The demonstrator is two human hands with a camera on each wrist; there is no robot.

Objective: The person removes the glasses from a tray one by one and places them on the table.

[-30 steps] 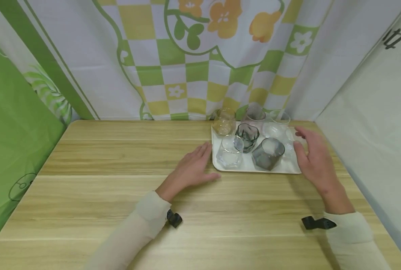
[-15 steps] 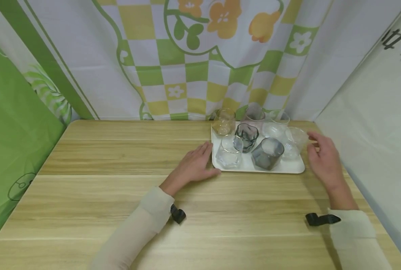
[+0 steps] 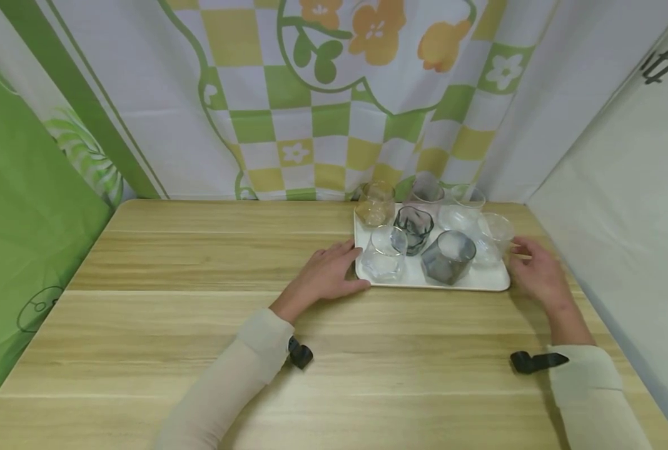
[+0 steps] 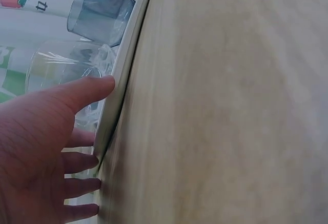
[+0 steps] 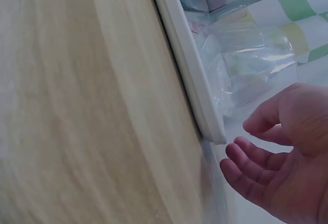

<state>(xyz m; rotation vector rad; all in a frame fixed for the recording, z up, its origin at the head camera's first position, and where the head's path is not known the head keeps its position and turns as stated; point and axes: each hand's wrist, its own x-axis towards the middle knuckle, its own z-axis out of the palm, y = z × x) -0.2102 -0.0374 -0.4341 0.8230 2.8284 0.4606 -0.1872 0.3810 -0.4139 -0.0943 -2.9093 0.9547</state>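
Observation:
A white tray (image 3: 424, 284) lies on the wooden table, bearing several glass tumblers. My left hand (image 3: 328, 269) is at its left end: in the left wrist view the thumb (image 4: 97, 88) touches the front rim and the spread fingers (image 4: 82, 185) reach along the side. At the right end is my right hand (image 3: 539, 275), its fingers loosely bent; in the right wrist view the fingertips (image 5: 230, 152) sit close to the tray's corner. Nearest this hand stands a clear glass (image 3: 491, 244). A grey faceted glass (image 3: 448, 259) and a clear gold-rimmed glass (image 3: 384, 259) stand in front.
Behind these stand a dark wavy glass (image 3: 414, 231), an amber glass (image 3: 375, 209), a pinkish-grey glass (image 3: 424, 190) and another clear glass (image 3: 460, 209). A checked curtain (image 3: 328, 125) hangs along the back. White cloth (image 3: 621, 175) borders the table (image 3: 368, 375) on the right.
My right hand has moved right and slightly toward me, from over the tray's right part to just off its right end. My left hand has settled against the left front corner.

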